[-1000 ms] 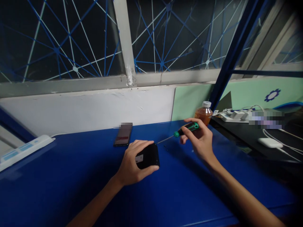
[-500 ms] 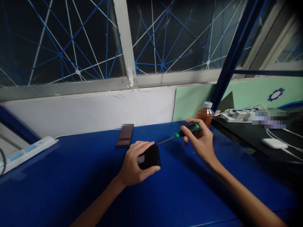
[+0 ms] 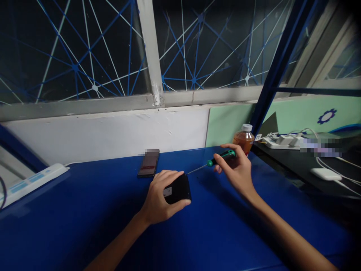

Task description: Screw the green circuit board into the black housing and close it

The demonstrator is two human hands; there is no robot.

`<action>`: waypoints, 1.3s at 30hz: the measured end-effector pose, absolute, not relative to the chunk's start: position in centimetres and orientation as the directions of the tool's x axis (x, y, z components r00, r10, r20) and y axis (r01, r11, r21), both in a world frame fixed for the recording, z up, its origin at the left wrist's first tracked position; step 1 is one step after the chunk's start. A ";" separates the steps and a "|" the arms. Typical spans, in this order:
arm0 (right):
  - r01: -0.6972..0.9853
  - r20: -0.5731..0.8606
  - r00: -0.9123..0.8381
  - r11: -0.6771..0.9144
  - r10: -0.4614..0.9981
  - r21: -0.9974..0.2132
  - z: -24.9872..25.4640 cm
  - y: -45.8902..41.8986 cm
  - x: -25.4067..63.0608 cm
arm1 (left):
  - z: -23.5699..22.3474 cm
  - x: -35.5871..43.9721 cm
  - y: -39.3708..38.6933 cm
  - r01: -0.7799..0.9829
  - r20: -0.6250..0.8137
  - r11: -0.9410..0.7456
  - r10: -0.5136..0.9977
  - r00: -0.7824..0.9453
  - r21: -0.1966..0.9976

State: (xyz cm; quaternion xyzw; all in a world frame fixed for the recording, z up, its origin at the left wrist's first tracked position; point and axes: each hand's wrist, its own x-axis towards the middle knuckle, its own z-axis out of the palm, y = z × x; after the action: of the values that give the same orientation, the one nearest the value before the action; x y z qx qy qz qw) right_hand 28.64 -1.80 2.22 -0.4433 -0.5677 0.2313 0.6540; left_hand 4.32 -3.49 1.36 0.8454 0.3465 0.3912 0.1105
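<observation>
My left hand (image 3: 162,197) is closed around a black box-shaped device (image 3: 180,189) with a small pale label, gripping it between thumb and fingers. Part of the device is hidden by that hand. In my right hand (image 3: 238,169) is a screwdriver (image 3: 225,156) with a green and black handle, pinched by thumb and fingers. Its thin shaft slopes down to the left, and the tip meets the device's far right corner. Whether a screw sits there is too small to tell. A few tiny dark specks lie on the blue table (image 3: 214,226) under the shaft.
A phone (image 3: 149,163) lies behind my left hand. Beyond my right hand stands a bottle of amber drink (image 3: 244,138). At the left is a white power strip (image 3: 34,184); on the black surface at right are another power strip (image 3: 284,142), cables and a white adapter (image 3: 326,174).
My right hand and the screwdriver handle have shifted slightly left and down, the tip staying at the device's corner. The left hand keeps its hold on the device.
</observation>
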 end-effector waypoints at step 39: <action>0.200 0.542 0.266 0.505 0.797 -0.840 2.4 -1.5 29.0 | 1.4 4.5 -3.9 0.454 0.583 -0.741 0.671 0.458 0.495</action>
State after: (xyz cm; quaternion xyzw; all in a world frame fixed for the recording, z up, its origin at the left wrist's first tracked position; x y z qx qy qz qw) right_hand 29.04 -1.54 2.44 -0.4434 -0.5621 0.2260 0.6606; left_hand 4.52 -3.86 1.38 0.8429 0.3337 0.3998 0.1355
